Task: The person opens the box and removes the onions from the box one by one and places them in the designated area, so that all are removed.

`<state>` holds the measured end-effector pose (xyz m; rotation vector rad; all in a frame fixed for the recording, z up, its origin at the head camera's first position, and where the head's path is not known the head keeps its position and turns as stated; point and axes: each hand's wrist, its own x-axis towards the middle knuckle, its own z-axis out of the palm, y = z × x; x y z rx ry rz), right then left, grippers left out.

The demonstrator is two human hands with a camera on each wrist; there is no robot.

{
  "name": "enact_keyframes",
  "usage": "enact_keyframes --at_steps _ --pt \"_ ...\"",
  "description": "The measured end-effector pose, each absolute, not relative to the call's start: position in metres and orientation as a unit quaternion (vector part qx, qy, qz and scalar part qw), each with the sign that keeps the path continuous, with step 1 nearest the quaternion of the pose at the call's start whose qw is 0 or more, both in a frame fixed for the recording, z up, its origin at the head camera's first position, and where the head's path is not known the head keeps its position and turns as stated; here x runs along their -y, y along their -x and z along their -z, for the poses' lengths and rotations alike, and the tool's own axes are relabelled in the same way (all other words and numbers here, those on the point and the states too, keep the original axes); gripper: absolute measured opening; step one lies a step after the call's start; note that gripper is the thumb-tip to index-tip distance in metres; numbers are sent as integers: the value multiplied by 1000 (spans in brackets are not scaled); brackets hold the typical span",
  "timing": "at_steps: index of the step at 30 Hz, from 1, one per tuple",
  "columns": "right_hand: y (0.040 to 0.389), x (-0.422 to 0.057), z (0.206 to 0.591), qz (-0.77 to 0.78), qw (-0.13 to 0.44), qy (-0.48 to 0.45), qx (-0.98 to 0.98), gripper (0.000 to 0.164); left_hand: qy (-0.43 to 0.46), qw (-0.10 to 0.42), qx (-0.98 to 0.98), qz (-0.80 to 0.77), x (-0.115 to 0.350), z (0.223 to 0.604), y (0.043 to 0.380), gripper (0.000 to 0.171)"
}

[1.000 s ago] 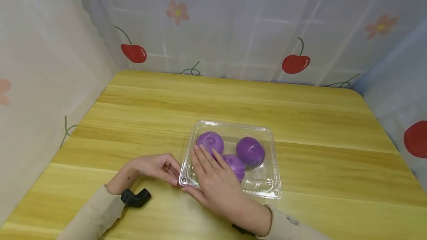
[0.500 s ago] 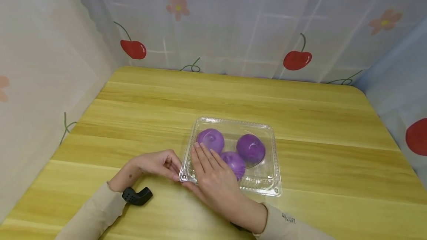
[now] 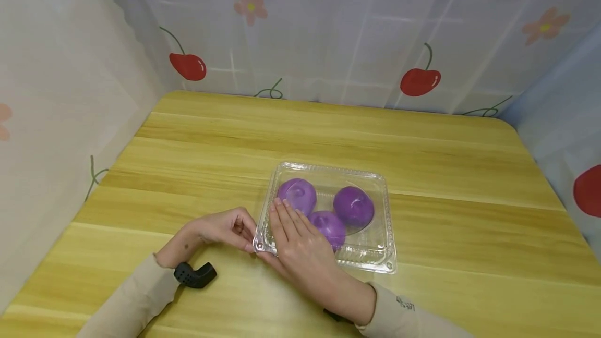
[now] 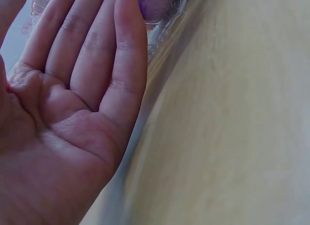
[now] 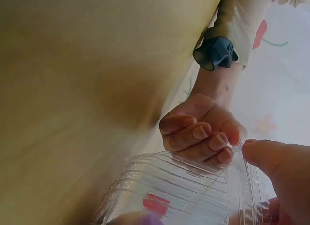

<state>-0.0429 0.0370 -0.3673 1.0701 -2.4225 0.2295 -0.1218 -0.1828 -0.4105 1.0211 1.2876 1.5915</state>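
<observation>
A clear plastic clamshell box (image 3: 366,254) lies on the table with its lid down. Inside sit three round purple things with dimpled tops: one at the left (image 3: 298,192), one at the right (image 3: 353,207) and one in front (image 3: 331,229), partly covered by my right hand. My left hand (image 3: 225,229) pinches the rim at the near left corner, its fingers curled beside the box in the right wrist view. My right hand (image 3: 305,257) rests on the lid with straight fingers together; its thumb (image 5: 273,157) touches the rim close to the left thumb.
The wood-grain table (image 3: 188,145) extends behind the box and to both sides. A patterned curtain (image 3: 319,40) with cherries and flowers hangs along its back and sides. A black wrist device (image 3: 194,275) sits on the left forearm.
The whole scene has shifted slightly upward in the head view. Both hands keep nearly the same hold and place on the box.
</observation>
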Motion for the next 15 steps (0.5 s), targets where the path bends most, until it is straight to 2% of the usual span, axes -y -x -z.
enact_keyframes --at_steps 15 --pt "42 -37 366 -48 271 -395 877 72 -421 378 -541 -622 181 409 119 18"
